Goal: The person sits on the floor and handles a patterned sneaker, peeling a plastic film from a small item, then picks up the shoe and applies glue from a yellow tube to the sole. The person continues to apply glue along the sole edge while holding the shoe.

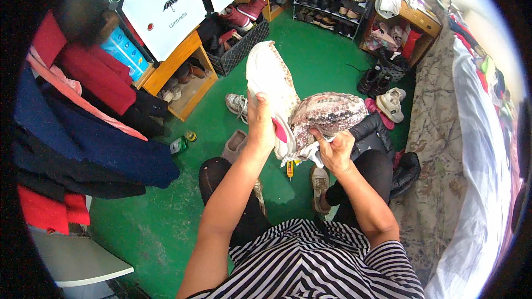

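In front of me is a shoe with a long white sole (pixel 267 69) and a pink-and-silver sequined upper (pixel 332 112). The two parts spread away from each other, the sole tilted up on the left and the upper bulging to the right. My left hand (pixel 261 124) is closed round the sole's side, thumb up, with a bright pink patch (pixel 280 131) beside it. My right hand (pixel 336 152) grips the lower edge of the upper, its thumb pressed on the sequins. Ragged white material hangs between the hands. A small yellow-and-black object (pixel 290 169) shows just below the shoe.
Single shoes (pixel 237 106) and a green bottle (pixel 178 145) lie on the green floor (pixel 160 188). A black crate (pixel 235 50) of shoes and a shoe rack (pixel 327 3) stand beyond. A patterned bed (pixel 432 149) runs along the right; clothes (pixel 83 133) hang left.
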Demonstrator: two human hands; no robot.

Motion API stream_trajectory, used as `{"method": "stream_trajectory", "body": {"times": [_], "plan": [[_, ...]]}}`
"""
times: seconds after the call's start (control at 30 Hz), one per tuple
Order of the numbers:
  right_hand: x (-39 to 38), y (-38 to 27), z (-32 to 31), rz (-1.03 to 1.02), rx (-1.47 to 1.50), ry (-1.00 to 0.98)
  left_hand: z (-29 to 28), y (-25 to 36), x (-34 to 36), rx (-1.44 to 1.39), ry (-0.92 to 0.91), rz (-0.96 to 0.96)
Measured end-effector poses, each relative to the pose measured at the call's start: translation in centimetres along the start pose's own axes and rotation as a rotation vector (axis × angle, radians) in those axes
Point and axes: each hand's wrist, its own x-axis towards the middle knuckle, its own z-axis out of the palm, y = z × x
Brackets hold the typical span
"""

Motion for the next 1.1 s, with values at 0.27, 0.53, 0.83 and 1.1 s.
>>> {"method": "stream_trajectory", "body": {"times": [0.27, 0.53, 0.83, 1.1], "plan": [[-1.3, 1.3, 0.7, 0.012, 0.061, 0.114, 1.1, 0.7, 0.7, -0.022, 0.043, -0.059], [0.4, -0.7, -0.5, -0.065, -0.066, 0.107, 0.0, -0.8, 2.9, -0.101, 0.166, -0.189], [0.5, -1.9, -1.4, -0.103, -0.216, 0.124, 0.5, -1.4, 4.5, -0.245, 0.158, -0.373], [-0.3, -2.1, -2.0, 0.189, 0.141, 0.166, 1.9, 1.3, 3.4, -0.233, -0.071, -0.179]]}}
